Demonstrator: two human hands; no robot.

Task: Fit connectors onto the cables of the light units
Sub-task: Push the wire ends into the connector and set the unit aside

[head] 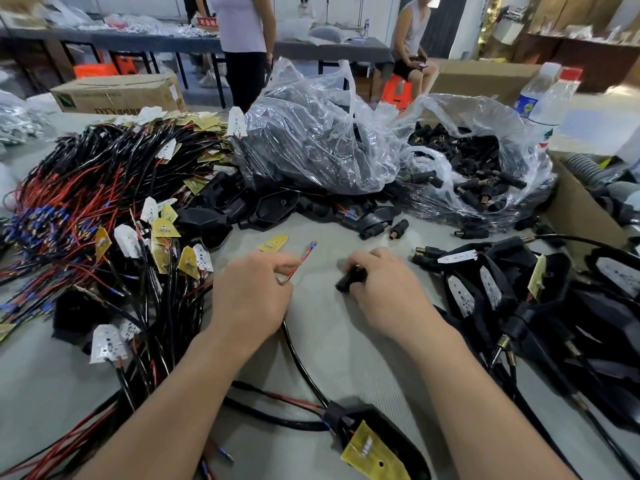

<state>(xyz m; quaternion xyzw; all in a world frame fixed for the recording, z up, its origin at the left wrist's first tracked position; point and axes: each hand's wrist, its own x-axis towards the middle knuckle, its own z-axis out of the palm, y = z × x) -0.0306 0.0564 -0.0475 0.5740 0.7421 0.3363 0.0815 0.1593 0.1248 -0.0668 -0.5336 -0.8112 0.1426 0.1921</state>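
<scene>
My left hand (254, 292) pinches a thin red wire (300, 263) whose blue-tipped terminal points up and away from me. A black cable (301, 365) runs from under that hand down to a black light unit (384, 441) with a yellow board, lying near the front edge. My right hand (384, 289) grips a small black connector (348, 280) just right of the wire tip; the two are apart.
A heap of red and black wired boards (104, 220) fills the left. Clear bags hold black housings (311, 143) and loose connectors (481, 171). Fitted units (540, 306) pile on the right beside a cardboard box (581, 216). Water bottles (543, 98) and two people stand behind.
</scene>
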